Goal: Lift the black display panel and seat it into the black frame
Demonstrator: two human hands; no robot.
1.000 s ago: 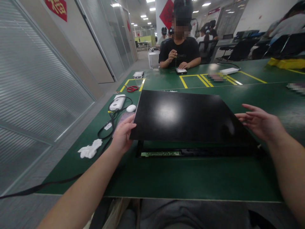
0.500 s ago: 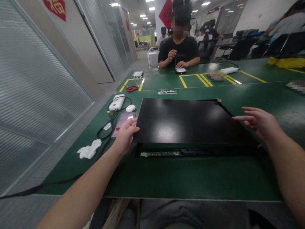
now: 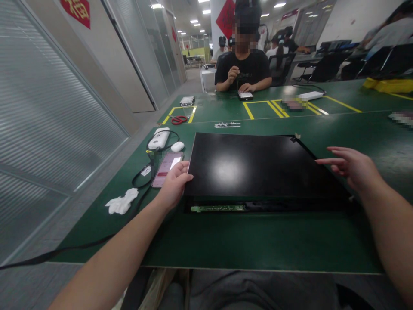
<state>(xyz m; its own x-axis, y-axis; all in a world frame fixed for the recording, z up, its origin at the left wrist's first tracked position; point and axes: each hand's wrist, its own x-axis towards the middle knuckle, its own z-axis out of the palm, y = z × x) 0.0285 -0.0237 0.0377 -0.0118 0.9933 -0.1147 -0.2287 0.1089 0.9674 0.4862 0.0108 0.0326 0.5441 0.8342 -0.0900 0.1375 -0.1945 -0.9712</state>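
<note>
A glossy black display panel (image 3: 251, 165) lies over a dark frame (image 3: 280, 206) on the green table. My left hand (image 3: 176, 181) pinches the panel's left edge between thumb and fingers. That side sits slightly above the frame. Along the near side, a strip of green circuit board (image 3: 217, 208) shows below the panel. My right hand (image 3: 355, 165) has its index finger stretched out, its tip at the right edge of the panel and frame; whether it touches is hard to tell. Nothing is held in it.
Left of the panel are a phone (image 3: 166, 168), a white oval case (image 3: 177, 147), a white power bank (image 3: 159, 138) with cables and a crumpled tissue (image 3: 121, 202). Red-handled scissors (image 3: 179, 120) and thin white strips (image 3: 227, 125) lie beyond. A person (image 3: 243, 71) sits opposite.
The panel's left side has come down closer to the frame and shifted slightly right, with my left hand following. My right hand has barely moved.
</note>
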